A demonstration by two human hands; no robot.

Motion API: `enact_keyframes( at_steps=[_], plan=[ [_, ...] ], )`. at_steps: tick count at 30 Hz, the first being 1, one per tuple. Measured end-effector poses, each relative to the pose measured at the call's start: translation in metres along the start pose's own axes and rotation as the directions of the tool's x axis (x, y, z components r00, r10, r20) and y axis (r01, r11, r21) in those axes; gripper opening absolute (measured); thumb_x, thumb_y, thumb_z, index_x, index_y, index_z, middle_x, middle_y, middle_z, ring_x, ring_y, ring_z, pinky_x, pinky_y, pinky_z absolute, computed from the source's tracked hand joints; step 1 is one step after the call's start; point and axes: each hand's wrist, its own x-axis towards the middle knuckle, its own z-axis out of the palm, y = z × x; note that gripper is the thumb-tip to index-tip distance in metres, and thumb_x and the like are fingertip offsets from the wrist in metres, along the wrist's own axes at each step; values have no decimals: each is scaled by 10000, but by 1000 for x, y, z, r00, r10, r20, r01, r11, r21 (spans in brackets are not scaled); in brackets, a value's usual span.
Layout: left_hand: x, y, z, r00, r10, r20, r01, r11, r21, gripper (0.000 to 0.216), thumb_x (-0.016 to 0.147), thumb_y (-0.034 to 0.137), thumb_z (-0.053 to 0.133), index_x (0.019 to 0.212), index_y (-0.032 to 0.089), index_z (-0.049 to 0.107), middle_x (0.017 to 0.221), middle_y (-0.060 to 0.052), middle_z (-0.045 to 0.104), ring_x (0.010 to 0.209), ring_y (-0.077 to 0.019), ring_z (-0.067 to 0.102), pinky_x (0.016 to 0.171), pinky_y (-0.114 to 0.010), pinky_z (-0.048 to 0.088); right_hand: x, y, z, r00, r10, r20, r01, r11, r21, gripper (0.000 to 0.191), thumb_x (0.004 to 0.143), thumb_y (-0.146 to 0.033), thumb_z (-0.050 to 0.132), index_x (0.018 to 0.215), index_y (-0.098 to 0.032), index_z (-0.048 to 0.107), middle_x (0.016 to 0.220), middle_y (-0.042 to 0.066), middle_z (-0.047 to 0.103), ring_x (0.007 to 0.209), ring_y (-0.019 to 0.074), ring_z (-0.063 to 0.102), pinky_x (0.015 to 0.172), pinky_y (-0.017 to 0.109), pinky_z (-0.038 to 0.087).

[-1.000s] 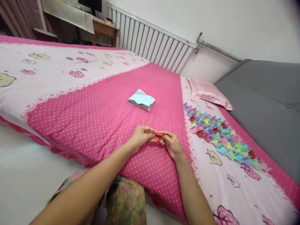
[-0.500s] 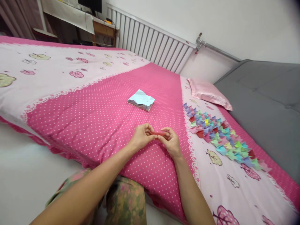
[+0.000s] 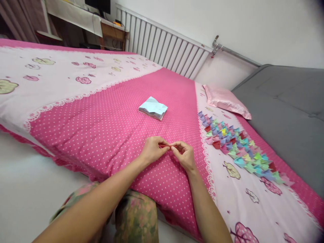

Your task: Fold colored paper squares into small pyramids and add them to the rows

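Between my two hands is a small folded red paper (image 3: 164,146), mostly hidden by the fingers. My left hand (image 3: 155,149) pinches its left part between thumb and fingers. On the other side my right hand (image 3: 184,155) pinches it too, with the fingertips of both hands almost touching. Both hands are just above the pink dotted bedspread (image 3: 113,125). Beyond them lies a stack of pale blue square paper (image 3: 153,107). Rows of small folded paper boats (image 3: 238,148) in many colours stand to the right.
A pink satin pillow (image 3: 225,100) rests at the back right beside a grey padded headboard (image 3: 283,114). White metal railings (image 3: 164,40) run along the far side. A desk (image 3: 111,29) with a dark monitor (image 3: 98,6) stands at the back left.
Both hands have drawn their fingertips together at the middle of the red paper. Less of the paper shows now. The paper stack and the folded boats have stayed in place.
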Motion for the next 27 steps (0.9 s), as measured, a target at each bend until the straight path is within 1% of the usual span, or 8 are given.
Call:
enact_keyframes(
  at_steps=[3,5,12,16,19,22,24,27],
  plan=[
    [-1,-1,2,1000,24,1,-24,999,39,97,670,185,629,714,149,708,700,-47,681,656,-139,607,621,-239,470,0,2,0,1000,-3,-25,2,998,-55,92,719,-260,616,768,-182,628,713,32,672,654,161,641,632,288,516],
    [-1,-1,3,1000,23,2,-23,999,43,94,677,182,625,714,153,706,697,-43,679,663,-137,604,627,-239,466,1,3,0,999,-3,-37,1,999,-49,86,708,-255,619,751,-182,633,695,27,668,636,157,636,621,284,514],
    [0,-1,3,999,45,-11,-44,999,24,97,681,178,621,704,136,706,683,-54,680,633,-138,602,596,-236,448,1,5,1,996,72,-47,-67,993,98,81,682,-238,638,744,-194,666,709,19,697,646,157,655,635,291,530],
    [1,-1,0,999,20,-28,-18,999,45,104,676,189,627,713,140,711,695,-58,688,638,-145,606,602,-244,448,3,8,-2,992,116,-48,-106,980,170,100,679,-247,657,756,-187,681,729,29,713,672,163,674,664,301,541],
    [2,0,-5,999,-9,-39,11,999,30,112,672,195,630,718,134,712,696,-62,691,627,-146,605,591,-244,447,5,12,-8,980,154,-125,-127,971,203,88,674,-241,665,730,-173,671,684,24,705,639,158,675,647,293,546],
    [4,-1,-12,998,-50,-47,50,999,-10,123,670,207,634,725,128,711,681,-58,691,607,-144,604,581,-242,451,7,13,-11,968,149,-201,-100,966,237,74,679,-236,668,717,-172,663,675,15,698,628,147,672,657,292,551],
    [4,-3,-14,997,-64,-53,63,998,-26,124,665,208,638,724,128,711,675,-56,691,607,-143,607,582,-240,456,6,11,-11,977,120,-174,-74,966,248,110,689,-239,664,782,-182,669,738,21,709,659,149,676,677,302,552],
    [2,-5,-13,998,-48,-32,47,999,-20,124,665,213,637,724,136,714,688,-54,694,619,-141,611,594,-238,461,4,5,-6,996,81,-28,-74,977,199,214,693,-244,665,900,-190,669,856,48,714,725,170,681,691,313,552]
  ],
)
